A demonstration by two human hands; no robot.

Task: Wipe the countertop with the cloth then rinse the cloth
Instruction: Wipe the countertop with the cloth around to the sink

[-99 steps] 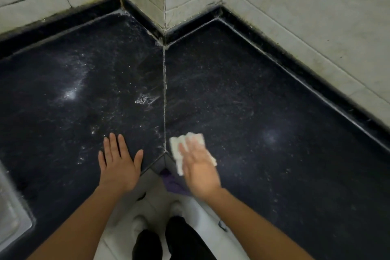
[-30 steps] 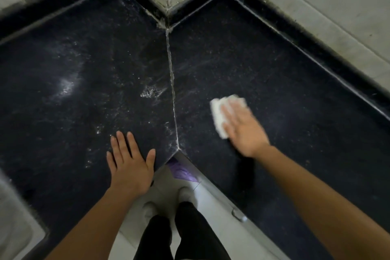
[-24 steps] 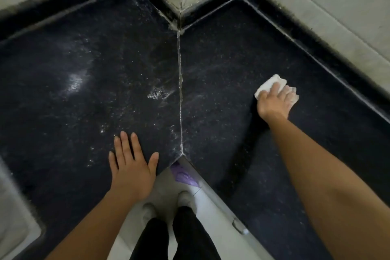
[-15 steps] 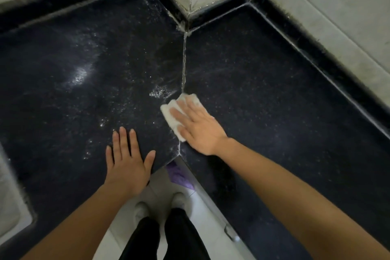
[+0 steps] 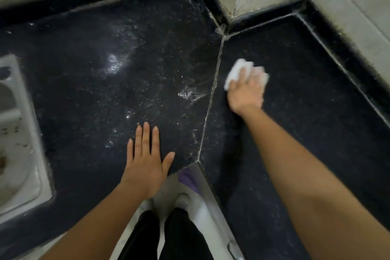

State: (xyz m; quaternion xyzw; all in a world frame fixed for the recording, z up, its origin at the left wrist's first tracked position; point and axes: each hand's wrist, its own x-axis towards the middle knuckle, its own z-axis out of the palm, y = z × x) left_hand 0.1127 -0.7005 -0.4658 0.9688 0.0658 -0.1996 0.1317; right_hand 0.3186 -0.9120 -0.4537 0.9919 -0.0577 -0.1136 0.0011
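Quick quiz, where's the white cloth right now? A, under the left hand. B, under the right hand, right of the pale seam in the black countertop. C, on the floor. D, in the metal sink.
B: the right hand grips the bunched white cloth on the black stone countertop, right of its pale seam.

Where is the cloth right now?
In the head view, the cloth is under the right hand on the countertop, just right of the seam between slabs.

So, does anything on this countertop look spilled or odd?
Yes: a small glistening wet patch on the countertop left of the seam, with whitish specks around it. The cloth, held by the right hand, is right of it.
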